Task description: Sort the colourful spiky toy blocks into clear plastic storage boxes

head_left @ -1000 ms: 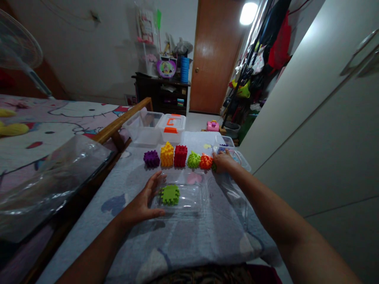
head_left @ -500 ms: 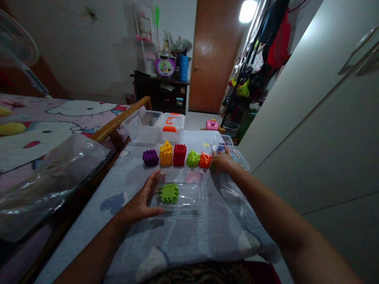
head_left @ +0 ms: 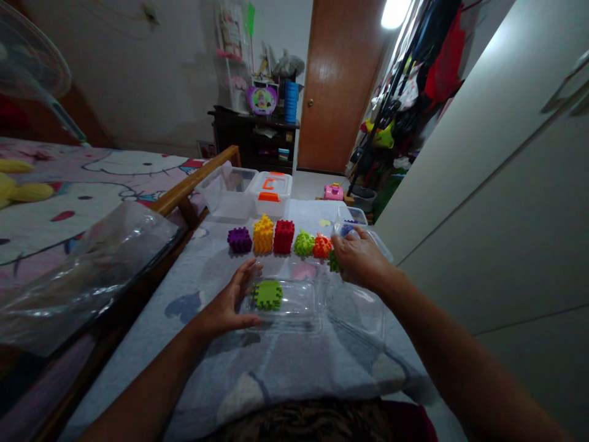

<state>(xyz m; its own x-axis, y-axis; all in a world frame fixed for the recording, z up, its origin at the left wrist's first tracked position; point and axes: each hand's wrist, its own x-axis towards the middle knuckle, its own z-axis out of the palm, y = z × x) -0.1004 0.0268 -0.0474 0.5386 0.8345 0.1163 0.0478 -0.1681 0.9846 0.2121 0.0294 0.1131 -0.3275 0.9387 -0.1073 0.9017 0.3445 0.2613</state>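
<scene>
A clear plastic container (head_left: 301, 307) lies in front of me, with a light green notched block (head_left: 267, 294) at its left end. My left hand (head_left: 234, 298) is at that end, thumb and fingers spread apart around the corners; whether it presses on the plastic I cannot tell. To the right, my right hand (head_left: 361, 255) is closed on a darker green notched block (head_left: 334, 262), which the fingers partly hide. Behind the container stand notched blocks in a row: purple (head_left: 240, 240), yellow (head_left: 263, 234), red (head_left: 284, 237), lime (head_left: 304, 244) and orange (head_left: 322, 246).
Another clear plastic piece (head_left: 356, 310) lies right of the container. Clear tubs (head_left: 352, 215) stand beyond my right hand. At the back are a large translucent bin (head_left: 225, 199) and a box with orange clips (head_left: 272, 205). A wooden rail (head_left: 197, 178) borders the left; a pale cabinet (head_left: 497, 202) the right.
My right hand has drawn slightly back toward me and its fingers have closed in, with more of the dark green block showing. My left hand stays by the container. The view has shifted a little.
</scene>
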